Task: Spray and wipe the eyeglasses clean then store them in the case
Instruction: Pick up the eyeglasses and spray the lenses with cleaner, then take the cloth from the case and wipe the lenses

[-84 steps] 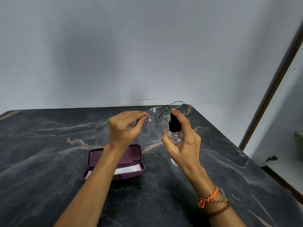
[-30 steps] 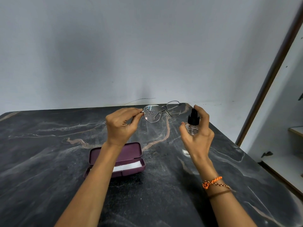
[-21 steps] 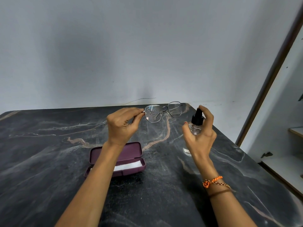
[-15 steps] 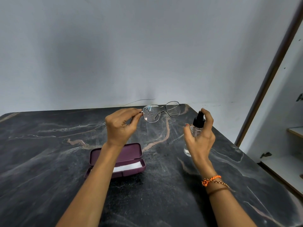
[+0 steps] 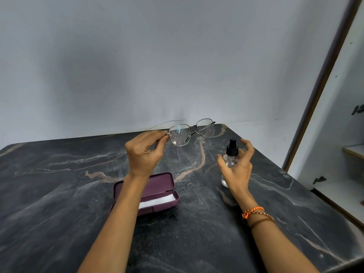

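Observation:
My left hand [image 5: 144, 154] pinches the left end of thin metal-framed eyeglasses [image 5: 191, 132] and holds them in the air above the far part of the table. Fine droplets speckle both lenses. To their right, my right hand [image 5: 237, 166] grips a small clear spray bottle [image 5: 230, 159] with a black pump top; my index finger is lifted off the pump. A purple glasses case [image 5: 157, 185] lies open on the table under my left forearm, with a white cloth [image 5: 157, 201] inside it.
The dark marble table [image 5: 59, 194] ends at a grey wall behind and drops off along its right edge. A brown-framed white cabinet [image 5: 334, 134] with shelves stands to the right. A thin wire [image 5: 167, 123] lies at the table's far edge.
My right hand has drawn the bottle away from the glasses to the right and lower. Droplets now cover both lenses, and my index finger has come off the pump.

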### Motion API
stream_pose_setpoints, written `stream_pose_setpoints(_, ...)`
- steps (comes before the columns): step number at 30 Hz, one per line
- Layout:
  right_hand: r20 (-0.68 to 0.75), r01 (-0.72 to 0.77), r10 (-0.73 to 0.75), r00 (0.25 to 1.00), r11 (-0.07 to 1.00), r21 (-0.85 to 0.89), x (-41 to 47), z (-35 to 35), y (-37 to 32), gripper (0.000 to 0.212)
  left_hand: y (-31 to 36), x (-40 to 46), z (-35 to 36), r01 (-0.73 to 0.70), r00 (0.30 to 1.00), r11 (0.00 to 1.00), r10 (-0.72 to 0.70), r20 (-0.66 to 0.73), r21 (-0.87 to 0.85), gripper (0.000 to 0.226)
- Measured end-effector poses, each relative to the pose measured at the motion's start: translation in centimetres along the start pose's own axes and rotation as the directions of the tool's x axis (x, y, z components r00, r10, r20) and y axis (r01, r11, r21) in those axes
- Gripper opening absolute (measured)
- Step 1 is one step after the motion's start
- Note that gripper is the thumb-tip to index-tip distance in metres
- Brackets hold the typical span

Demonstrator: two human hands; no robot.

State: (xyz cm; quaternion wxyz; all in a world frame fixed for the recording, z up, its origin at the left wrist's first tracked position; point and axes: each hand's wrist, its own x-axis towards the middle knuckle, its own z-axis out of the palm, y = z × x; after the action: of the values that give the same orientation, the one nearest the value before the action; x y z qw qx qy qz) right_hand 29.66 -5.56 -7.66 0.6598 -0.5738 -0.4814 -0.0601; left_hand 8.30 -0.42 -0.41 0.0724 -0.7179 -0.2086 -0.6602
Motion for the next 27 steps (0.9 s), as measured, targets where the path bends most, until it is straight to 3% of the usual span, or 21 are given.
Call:
stream_pose_setpoints(13, -0.155, -0.047, 0.034, 0.987, 0.996, -0.081, -0.3, -0.7, -1.5, 0.076, 0.2, 0.1, -1.3, -0.014, 1.000, 1.000, 0.014, 0.006, 0.010, 0.009)
stream_pose_setpoints(16, -0.293, 0.040, -0.084, 0.952, 0.987, -0.153, -0.4, -1.0, -3.1, 0.064, 0.1, 0.3, -2.6, 0.008, 1.000, 1.000, -0.008, -0.016, 0.026, 0.010)
stream_pose_setpoints(18, -0.309, 0.143, -0.178, 0.934, 0.981, -0.133, -0.7, -0.7, -4.6, 0.045, -0.3, 0.5, -3.9, 0.034, 0.998, 0.999, -0.032, -0.061, 0.041, 0.010)
stream_pose_setpoints(20, -0.178, 0.315, -0.315, 0.932, 0.949, -0.029, -1.3, -0.1, -6.3, 0.026, -0.7, 0.6, -5.3, 0.054, 0.995, 0.997, -0.049, -0.090, 0.055, 0.010)
stream_pose_setpoints(23, 0.272, 0.410, -0.422, 0.865, 0.906, 0.104, -2.6, 1.5, -8.8, 0.014, -1.6, 0.7, -7.8, 0.102, 0.987, 0.993, -0.094, -0.129, 0.062, 0.009)
stream_pose_setpoints(25, 0.618, 0.326, -0.242, 0.748, 0.945, -0.024, -3.1, 2.8, -9.8, 0.011, -2.3, 0.9, -9.4, 0.128, 0.981, 0.990, -0.120, -0.150, 0.051, 0.009)
stream_pose_setpoints(27, 0.789, 0.315, -0.023, 0.613, 0.924, -0.218, -3.3, 3.9, -10.2, 0.011, -2.9, 0.9, -10.6, 0.131, 0.979, 0.990, -0.122, -0.162, 0.051, 0.009)
